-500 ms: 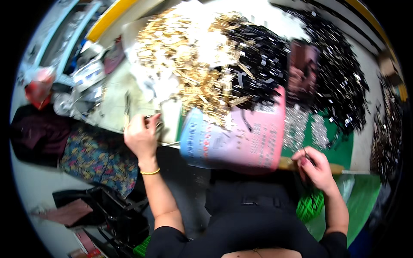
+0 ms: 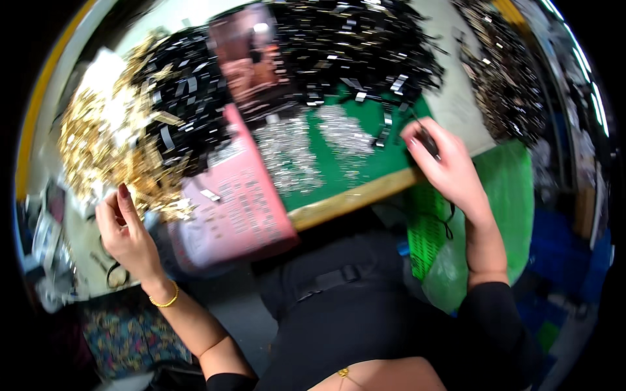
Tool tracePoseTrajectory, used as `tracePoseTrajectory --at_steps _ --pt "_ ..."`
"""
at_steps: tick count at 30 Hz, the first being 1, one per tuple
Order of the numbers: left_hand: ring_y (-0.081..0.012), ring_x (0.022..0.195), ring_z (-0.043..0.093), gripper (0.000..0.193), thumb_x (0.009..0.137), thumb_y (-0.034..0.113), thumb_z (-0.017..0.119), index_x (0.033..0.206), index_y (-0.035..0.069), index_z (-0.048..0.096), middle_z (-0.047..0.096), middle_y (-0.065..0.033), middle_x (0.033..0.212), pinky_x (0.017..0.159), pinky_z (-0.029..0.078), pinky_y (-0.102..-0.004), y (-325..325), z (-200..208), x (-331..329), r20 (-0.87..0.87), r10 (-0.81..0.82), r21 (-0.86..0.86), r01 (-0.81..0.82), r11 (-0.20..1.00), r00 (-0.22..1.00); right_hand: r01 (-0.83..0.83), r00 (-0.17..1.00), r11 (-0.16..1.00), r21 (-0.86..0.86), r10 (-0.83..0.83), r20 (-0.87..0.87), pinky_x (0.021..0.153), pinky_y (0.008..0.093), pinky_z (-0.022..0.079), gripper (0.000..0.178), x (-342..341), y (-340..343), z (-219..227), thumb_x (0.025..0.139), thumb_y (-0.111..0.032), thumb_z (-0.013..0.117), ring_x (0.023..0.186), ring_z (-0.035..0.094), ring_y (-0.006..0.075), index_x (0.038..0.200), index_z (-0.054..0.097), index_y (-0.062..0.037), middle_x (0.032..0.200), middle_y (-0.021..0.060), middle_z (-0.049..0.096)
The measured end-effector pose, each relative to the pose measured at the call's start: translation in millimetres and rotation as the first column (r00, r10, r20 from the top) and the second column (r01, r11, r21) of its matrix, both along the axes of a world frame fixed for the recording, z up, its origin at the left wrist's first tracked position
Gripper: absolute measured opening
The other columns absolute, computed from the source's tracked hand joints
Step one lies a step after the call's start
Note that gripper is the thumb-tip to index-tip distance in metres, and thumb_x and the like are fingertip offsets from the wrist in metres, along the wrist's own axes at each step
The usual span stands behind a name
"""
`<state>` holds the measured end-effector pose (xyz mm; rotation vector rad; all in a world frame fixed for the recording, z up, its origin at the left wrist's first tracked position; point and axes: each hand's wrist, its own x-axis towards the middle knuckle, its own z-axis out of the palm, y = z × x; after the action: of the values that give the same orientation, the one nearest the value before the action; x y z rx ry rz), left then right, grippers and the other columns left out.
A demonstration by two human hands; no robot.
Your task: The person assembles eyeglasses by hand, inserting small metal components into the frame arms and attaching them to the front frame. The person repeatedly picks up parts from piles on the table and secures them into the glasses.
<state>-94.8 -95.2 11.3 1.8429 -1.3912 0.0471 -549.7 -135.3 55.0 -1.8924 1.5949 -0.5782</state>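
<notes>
My right hand (image 2: 443, 156) is closed on a slim dark tool (image 2: 427, 140) with a thin tip, over the right edge of the green mat (image 2: 372, 163). Its exact kind is blurred. My left hand (image 2: 127, 231) has its fingers curled together beside a heap of shiny gold strips (image 2: 98, 140); what it pinches, if anything, does not show. A pile of glossy black strips (image 2: 189, 85) adjoins the gold one, and a larger black pile (image 2: 352, 45) lies farther back. Small silver pieces (image 2: 287, 156) are spread in two patches on the mat.
A phone (image 2: 251, 58) with a reflective dark screen lies among the black strips. A pink printed sheet (image 2: 241, 202) hangs over the table's front edge (image 2: 358, 195). A green basket (image 2: 427, 228) and green plastic bag (image 2: 508, 202) are at the right. Brownish strips (image 2: 505, 72) lie far right.
The view has swung right, so the table contents sit farther left. My right hand has moved up from the front edge to the mat's right side; my left is now by the gold strips.
</notes>
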Motion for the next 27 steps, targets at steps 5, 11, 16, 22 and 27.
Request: tracePoseTrajectory --at_steps 5,11,16,22,27 --pt "-0.0277 0.075 0.054 0.032 0.101 0.031 0.063 0.094 0.0 0.06 0.055 -0.0116 0.087 0.07 0.045 -0.0384 -37.4 0.7 -33.7 0.291 -0.074 0.275 -0.009 0.961 0.954 -0.006 0.968 0.998 -0.062 -0.01 -0.249 0.071 0.044 0.051 0.021 -20.5 -3.5 2.8 0.095 -0.024 0.062 0.083 0.066 0.0354 0.095 0.061 -0.0031 0.09 0.0139 0.067" --pt "-0.0029 0.068 0.046 0.022 0.104 0.024 0.061 0.093 0.005 0.061 0.058 0.0026 0.079 0.06 0.034 -0.0211 -27.0 -7.8 -7.2 -0.386 -0.147 -0.01 0.155 0.988 0.911 -0.083 0.929 0.991 -0.101 0.04 -0.367 0.069 0.0463 0.052 0.031 1.4 -20.8 -4.0 0.095 -0.033 0.064 0.078 0.066 0.036 0.091 0.06 -0.0023 0.085 0.015 0.066" --pt "0.0001 0.053 0.04 0.047 0.103 0.02 0.062 0.145 0.006 0.046 0.061 0.0002 0.085 0.044 0.03 -0.0169 -9.0 -2.4 12.5 -0.859 -0.146 -0.071 0.168 0.983 0.49 -0.132 0.866 0.986 -0.103 0.064 -0.496 0.072 0.047 0.055 0.032 17.2 -27.6 -9.5 0.094 -0.032 0.067 0.081 0.069 0.0365 0.1 0.057 -0.0017 0.089 0.0164 0.067" --pt "-0.0008 0.058 0.039 0.043 0.104 0.02 0.059 0.143 0.004 0.051 0.058 0.0007 0.086 0.05 0.032 -0.0163 0.6 5.8 3.7 -0.861 -0.313 -0.268 0.167 0.949 0.401 -0.154 0.869 0.983 -0.103 0.085 -0.487 0.071 0.0486 0.054 0.028 22.2 -16.0 -2.2 0.092 -0.015 0.065 0.085 0.067 0.0386 0.114 0.05 -0.0071 0.096 0.0151 0.065" --pt "-0.003 0.066 0.05 0.035 0.103 0.013 0.059 0.136 0.002 0.056 0.068 -0.0057 0.099 0.058 0.042 -0.0169 1.0 6.8 -23.6 -0.771 -0.162 -0.11 0.121 0.987 0.616 -0.102 0.891 0.988 -0.113 0.04 -0.453 0.07 0.0487 0.053 0.033 15.3 -12.9 -5.6 0.091 -0.009 0.064 0.084 0.067 0.0401 0.12 0.048 -0.0081 0.096 0.0175 0.067"
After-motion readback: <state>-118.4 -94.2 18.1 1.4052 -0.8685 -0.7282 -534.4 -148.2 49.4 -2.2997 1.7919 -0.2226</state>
